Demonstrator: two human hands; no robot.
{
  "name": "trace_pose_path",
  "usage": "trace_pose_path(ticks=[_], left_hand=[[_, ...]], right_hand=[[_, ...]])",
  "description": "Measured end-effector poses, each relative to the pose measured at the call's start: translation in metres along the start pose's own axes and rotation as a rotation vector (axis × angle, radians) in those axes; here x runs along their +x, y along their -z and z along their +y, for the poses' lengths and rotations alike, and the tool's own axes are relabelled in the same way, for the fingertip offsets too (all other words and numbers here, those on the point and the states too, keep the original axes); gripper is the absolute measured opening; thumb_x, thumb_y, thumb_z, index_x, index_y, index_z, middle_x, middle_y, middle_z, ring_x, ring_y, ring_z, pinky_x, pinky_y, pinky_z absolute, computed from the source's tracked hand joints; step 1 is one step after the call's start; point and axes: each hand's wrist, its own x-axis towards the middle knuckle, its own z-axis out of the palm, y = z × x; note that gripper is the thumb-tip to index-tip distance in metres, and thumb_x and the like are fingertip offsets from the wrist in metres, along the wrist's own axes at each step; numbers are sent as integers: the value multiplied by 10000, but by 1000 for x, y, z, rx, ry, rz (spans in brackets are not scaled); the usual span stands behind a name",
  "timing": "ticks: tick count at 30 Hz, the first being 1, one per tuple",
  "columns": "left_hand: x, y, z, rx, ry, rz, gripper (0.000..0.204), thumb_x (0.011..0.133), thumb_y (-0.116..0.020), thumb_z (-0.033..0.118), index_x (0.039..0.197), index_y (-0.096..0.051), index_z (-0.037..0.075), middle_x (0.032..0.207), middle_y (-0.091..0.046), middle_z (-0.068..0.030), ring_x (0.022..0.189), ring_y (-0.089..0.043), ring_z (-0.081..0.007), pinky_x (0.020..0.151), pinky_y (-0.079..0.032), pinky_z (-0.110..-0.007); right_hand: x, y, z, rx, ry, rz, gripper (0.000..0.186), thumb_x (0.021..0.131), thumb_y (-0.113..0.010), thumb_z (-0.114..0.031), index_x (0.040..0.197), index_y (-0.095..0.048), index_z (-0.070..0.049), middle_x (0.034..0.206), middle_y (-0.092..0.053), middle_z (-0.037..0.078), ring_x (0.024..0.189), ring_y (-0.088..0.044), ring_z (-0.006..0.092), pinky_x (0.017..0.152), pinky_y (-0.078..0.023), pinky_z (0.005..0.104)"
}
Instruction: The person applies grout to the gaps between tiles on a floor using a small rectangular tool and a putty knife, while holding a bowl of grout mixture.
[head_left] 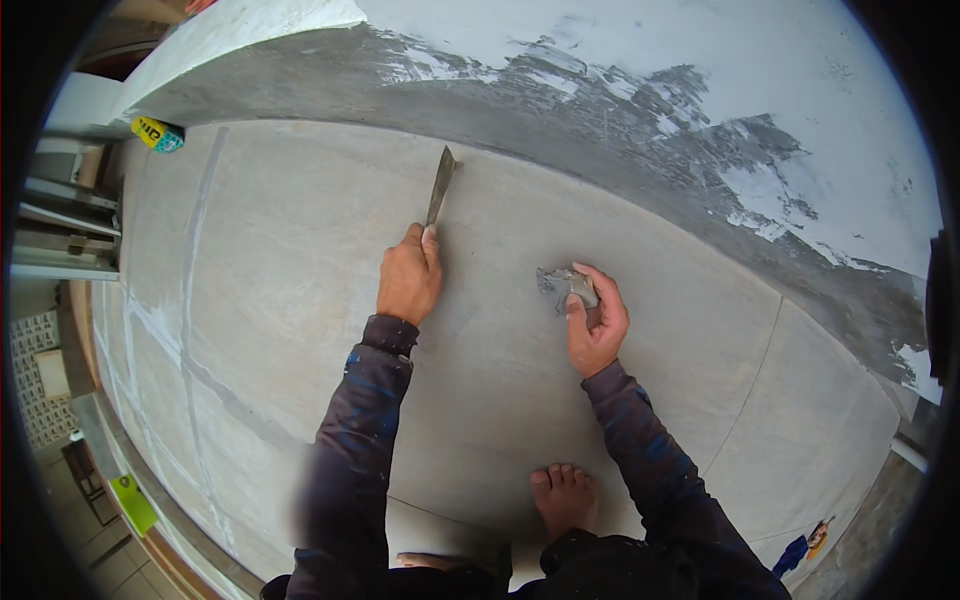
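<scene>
My left hand [409,275] is closed round the handle of a putty knife [440,187]. Its narrow, stained metal blade points away from me, towards the foot of the wall. On the right, my right hand [601,325] pinches a small beige-grey block-like piece [583,291] between thumb and fingers. Ragged grey material [552,284], resembling putty, sticks out from its left side. The exact kind of this piece cannot be made out. Both hands are above the pale grey floor [500,380], well apart from each other.
A low wall [640,100] with patchy white and grey coating curves across the far side. A yellow and teal packet [158,134] lies at far left. My bare foot [565,500] is on the floor near me. A blue and orange item [803,547] lies at lower right.
</scene>
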Motion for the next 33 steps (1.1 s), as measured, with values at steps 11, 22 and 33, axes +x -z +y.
trace_pose_path(ticks=[11, 22, 33], left_hand=[[20, -14, -1, 83, -108, 100, 351, 1087, -457, 256, 949, -602, -32, 754, -616, -313, 755, -600, -536, 655, -442, -573], [26, -9, 9, 38, -45, 19, 388, 1080, -466, 319, 978, -624, -20, 821, -669, -308, 811, -623, -552, 728, -497, -602], [36, -40, 12, 94, -71, 36, 361, 1068, -484, 297, 1001, -652, -16, 848, -673, -331, 859, -638, -550, 764, -513, -599]], right_hand=[[4, 1, -1, -22, 22, -18, 394, 859, -603, 34, 1251, -639, 31, 1077, -674, 126, 1011, -641, 186, 944, -488, 308], [5, 10, 4, -46, 17, -52, 393, 896, -588, 52, 1286, -625, 22, 1111, -648, 110, 1012, -618, 164, 876, -493, 270], [11, 15, 19, -3, 33, 36, 368, 882, -598, 45, 1248, -637, 38, 1048, -657, 107, 985, -627, 167, 918, -479, 279]])
